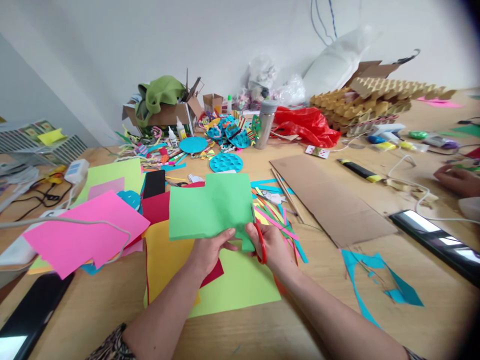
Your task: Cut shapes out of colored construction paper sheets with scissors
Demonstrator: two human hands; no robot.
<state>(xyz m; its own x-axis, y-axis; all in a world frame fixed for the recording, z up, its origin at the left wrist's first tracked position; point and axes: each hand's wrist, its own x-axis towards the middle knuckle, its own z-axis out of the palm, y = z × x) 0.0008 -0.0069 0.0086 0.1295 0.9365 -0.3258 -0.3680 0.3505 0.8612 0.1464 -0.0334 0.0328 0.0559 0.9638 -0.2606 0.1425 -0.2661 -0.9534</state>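
A sheet of green paper [210,205] with a notch in its upper left edge is raised over the table. My left hand [214,248] grips its lower edge, thumb on the front face. In my right hand [269,245] is a pair of scissors with red handles [261,244], their blades at the sheet's right edge. Below the green sheet lie a yellow sheet [165,260], a lime sheet [240,285] and a bit of dark red paper [214,274]. Thin colored paper strips [277,220] are scattered just beyond my right hand.
Pink paper [90,230] lies at left with a cable across it. Brown cardboard [326,200] and blue paper scraps [386,280] are at right. A metal bottle [266,125], red plastic bag [305,127] and egg trays [367,105] stand behind. Another person's hand [457,180] shows at far right.
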